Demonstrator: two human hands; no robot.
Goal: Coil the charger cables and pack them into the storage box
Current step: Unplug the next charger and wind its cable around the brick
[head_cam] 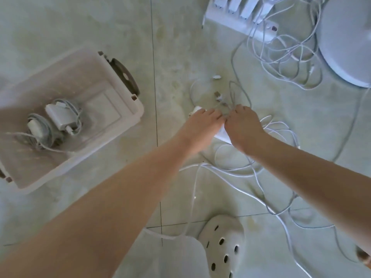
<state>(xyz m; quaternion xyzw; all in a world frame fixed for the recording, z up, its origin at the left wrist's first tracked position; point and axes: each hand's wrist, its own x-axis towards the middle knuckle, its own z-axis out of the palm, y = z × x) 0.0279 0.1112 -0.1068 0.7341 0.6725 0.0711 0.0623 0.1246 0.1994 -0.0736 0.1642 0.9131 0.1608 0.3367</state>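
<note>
The loose charger cable (241, 189) is thin, white and round in section. It sprawls in slack, overlapping loops over the tiled floor (100, 27), just in front of the person and well to the right of the storage box (124, 109). Both hands reach down to one strand of it. The left hand (202, 125) and the right hand (244, 125) meet fingertip to fingertip, fingers curled, each pinching the cable close to its small metal-tipped connectors (217, 96). Beneath the hands lies a white, square-edged charger brick (221, 135), only its corners showing.

The storage box is milky, translucent plastic with rounded corners and a dark curved handle (125, 79) on its near end wall. Two already coiled chargers lie side by side in it. One is a white brick wrapped in its cord (60, 115); the other is a tighter grey-white bundle (38, 129).

At the top right stands a white power strip (241, 23) with several blocky adapters plugged in (their details are blurred). A further tangle of thin white cables (285, 51) spills from it. Beside that tangle sits a smooth, round white base (345, 37). At the bottom edge is a white perforated clog (222, 243), matte and rubbery. The floor tiles are pale, glossy and faintly mottled, with dark grout lines.
</note>
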